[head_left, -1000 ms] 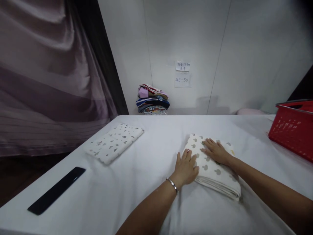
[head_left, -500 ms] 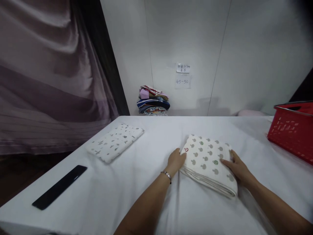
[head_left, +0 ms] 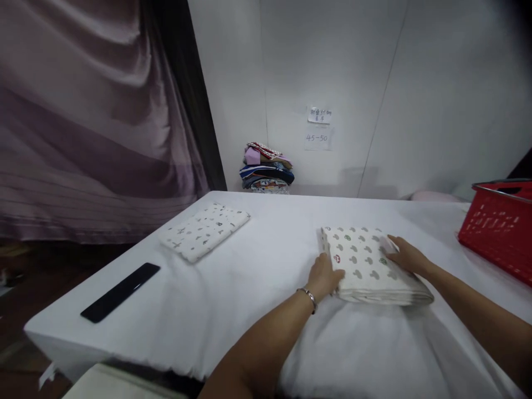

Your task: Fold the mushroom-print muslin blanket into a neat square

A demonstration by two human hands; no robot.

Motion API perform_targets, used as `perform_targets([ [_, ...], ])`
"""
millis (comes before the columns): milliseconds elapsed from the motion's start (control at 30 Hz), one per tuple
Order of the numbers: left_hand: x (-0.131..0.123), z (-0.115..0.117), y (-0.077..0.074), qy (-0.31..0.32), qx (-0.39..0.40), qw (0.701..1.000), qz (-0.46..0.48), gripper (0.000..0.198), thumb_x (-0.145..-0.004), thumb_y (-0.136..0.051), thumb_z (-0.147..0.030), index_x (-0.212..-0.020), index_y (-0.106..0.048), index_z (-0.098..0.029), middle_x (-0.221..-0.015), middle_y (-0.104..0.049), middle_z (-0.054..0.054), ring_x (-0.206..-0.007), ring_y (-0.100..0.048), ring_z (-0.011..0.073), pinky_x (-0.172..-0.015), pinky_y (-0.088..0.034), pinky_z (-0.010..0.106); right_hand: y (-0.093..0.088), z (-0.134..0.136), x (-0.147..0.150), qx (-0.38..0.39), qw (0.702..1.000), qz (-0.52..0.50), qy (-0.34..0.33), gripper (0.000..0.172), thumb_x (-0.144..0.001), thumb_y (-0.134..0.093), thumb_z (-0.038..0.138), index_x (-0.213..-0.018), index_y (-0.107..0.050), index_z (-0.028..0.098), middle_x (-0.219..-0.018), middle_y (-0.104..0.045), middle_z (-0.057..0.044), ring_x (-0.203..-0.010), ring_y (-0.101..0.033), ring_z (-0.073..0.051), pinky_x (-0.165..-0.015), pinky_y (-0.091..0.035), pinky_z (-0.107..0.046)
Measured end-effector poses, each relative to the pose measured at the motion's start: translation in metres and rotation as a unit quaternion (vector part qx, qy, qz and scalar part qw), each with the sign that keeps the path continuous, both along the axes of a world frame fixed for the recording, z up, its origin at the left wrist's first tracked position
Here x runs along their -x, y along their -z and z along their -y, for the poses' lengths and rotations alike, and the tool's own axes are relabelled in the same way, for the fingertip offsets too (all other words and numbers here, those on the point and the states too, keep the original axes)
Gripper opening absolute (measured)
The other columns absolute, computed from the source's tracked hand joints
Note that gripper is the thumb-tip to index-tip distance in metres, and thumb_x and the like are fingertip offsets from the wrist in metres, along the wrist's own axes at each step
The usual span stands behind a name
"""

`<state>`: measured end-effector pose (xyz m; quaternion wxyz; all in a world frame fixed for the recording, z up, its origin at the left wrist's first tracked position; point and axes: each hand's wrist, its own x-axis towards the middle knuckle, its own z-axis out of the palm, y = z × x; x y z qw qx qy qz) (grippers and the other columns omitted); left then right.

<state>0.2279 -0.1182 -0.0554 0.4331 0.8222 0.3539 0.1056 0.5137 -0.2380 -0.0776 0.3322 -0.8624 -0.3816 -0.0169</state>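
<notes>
A white folded cloth (head_left: 359,255) printed with grey, green and red mushroom shapes lies between both hands on the right half of the table. At its near left corner, my left hand (head_left: 325,276) has its thumb on top and its fingers round the edge. My right hand (head_left: 407,256) grips the cloth's right side, thumb on top and the other fingers partly hidden. Several layers show along the near edge. Over to the left rests another folded white cloth (head_left: 205,231) with small dark prints, touched by neither hand.
A white sheet covers the table (head_left: 249,288). On its left side lies a flat black strip (head_left: 120,292). A red basket (head_left: 499,227) stands at the far right. Beyond the back edge is a stack of folded fabrics (head_left: 268,173); a purple curtain (head_left: 83,122) hangs at the left.
Both hands have turned the mushroom-print cloth slightly, so its near edge runs more level across the view. The camera view has also shifted.
</notes>
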Motion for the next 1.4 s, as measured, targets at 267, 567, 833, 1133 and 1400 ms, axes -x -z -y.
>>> perform_targets([
  [267,0.006,0.009,0.013,-0.043,-0.036,0.997,0.044,0.052,-0.076,-0.058,-0.036,-0.121,-0.045,-0.014,-0.124,-0.052,0.016,-0.111,-0.053,0.0283,-0.092,-0.041,0.037,-0.022,-0.075,0.076,0.11,0.972,0.107,-0.177,0.06,-0.086,-0.039,0.043,-0.137,-0.045,0.013,-0.147,-0.037,-0.011,-0.138,-0.026,-0.028,-0.114,-0.022,-0.044],
  [567,0.004,0.016,0.025,-0.052,-0.09,0.993,0.05,0.034,-0.076,-0.06,-0.034,-0.105,-0.05,-0.018,-0.108,-0.058,0.009,-0.097,-0.057,0.022,-0.081,-0.042,0.032,0.014,-0.131,0.107,0.168,0.96,0.113,-0.194,0.052,-0.094,-0.026,0.037,-0.139,-0.043,0.018,-0.148,-0.035,-0.01,-0.138,-0.025,-0.03,-0.112,-0.022,-0.049],
  [833,0.005,0.015,0.023,-0.02,-0.097,0.994,0.047,0.03,-0.079,-0.055,-0.035,-0.105,-0.051,-0.02,-0.111,-0.056,0.012,-0.103,-0.056,0.0279,-0.081,-0.044,0.037,0.014,-0.128,0.101,0.144,0.967,0.08,-0.197,0.05,-0.095,-0.029,0.041,-0.135,-0.047,0.017,-0.146,-0.039,-0.01,-0.137,-0.029,-0.028,-0.11,-0.023,-0.049],
  [1133,0.009,0.013,0.025,-0.003,-0.066,0.995,0.08,0.031,-0.08,-0.054,-0.037,-0.106,-0.053,-0.022,-0.115,-0.056,0.013,-0.108,-0.052,0.0301,-0.088,-0.042,0.041,0.011,-0.122,0.103,0.14,0.969,0.08,-0.186,0.05,-0.093,-0.029,0.039,-0.132,-0.048,0.015,-0.145,-0.04,-0.013,-0.136,-0.03,-0.027,-0.11,-0.025,-0.048],
  [1400,0.008,0.013,0.027,-0.019,-0.073,0.994,0.083,0.033,-0.08,-0.055,-0.038,-0.106,-0.052,-0.019,-0.11,-0.057,0.013,-0.106,-0.054,0.0297,-0.087,-0.042,0.039,0.02,-0.05,0.111,0.176,0.962,0.094,-0.186,0.051,-0.089,-0.032,0.048,-0.13,-0.051,0.024,-0.145,-0.04,-0.007,-0.137,-0.029,-0.027,-0.109,-0.025,-0.054],
])
